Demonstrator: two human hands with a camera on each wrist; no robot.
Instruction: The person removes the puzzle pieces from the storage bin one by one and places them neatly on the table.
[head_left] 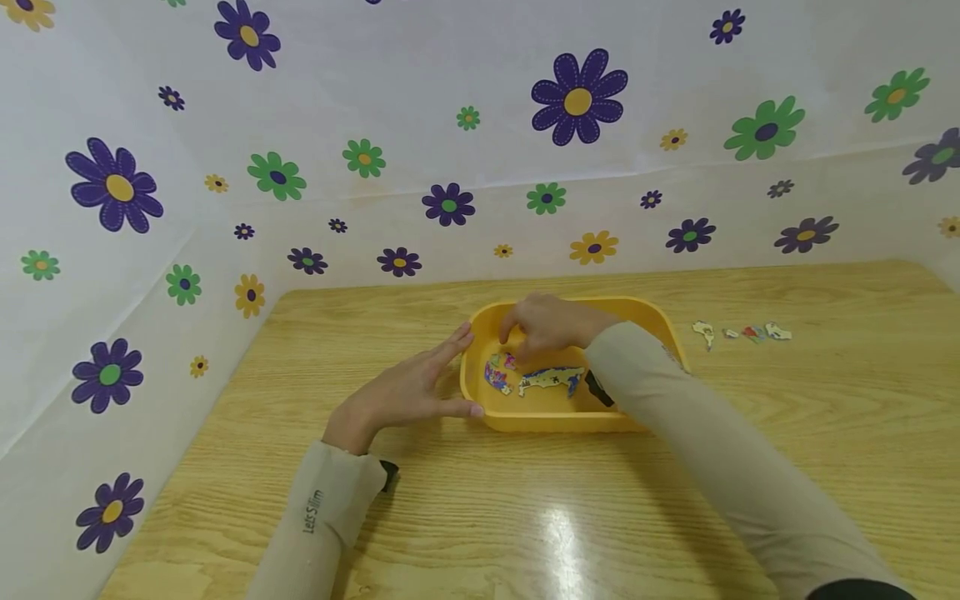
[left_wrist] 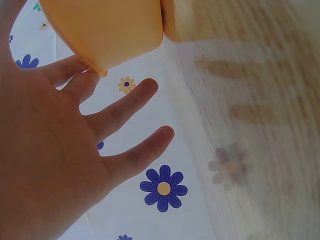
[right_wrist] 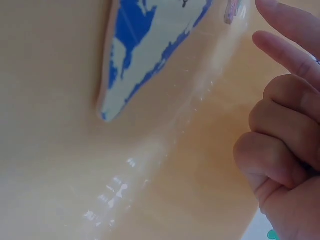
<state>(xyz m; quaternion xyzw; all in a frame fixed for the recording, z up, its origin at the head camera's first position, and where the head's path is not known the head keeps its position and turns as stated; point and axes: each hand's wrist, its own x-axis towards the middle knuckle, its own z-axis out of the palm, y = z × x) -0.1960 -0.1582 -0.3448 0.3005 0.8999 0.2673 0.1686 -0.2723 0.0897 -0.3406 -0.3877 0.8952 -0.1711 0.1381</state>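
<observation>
A yellow plastic bin stands on the wooden table. My left hand touches its left end, fingers spread and straight; in the left wrist view fingertips meet the bin's rim. Inside the bin, my right hand hovers over its left part. Its thumb and index finger are extended and apart, the other fingers folded, and nothing shows between them. Below lie a long cream-and-blue flat cutout piece and a smaller multicoloured piece with pink bits. The right wrist view shows a blue-and-white piece close up.
Several small flat pieces lie in a row on the table right of the bin. Behind and to the left hangs a white flower-patterned cloth. The wooden tabletop extends in front of the bin.
</observation>
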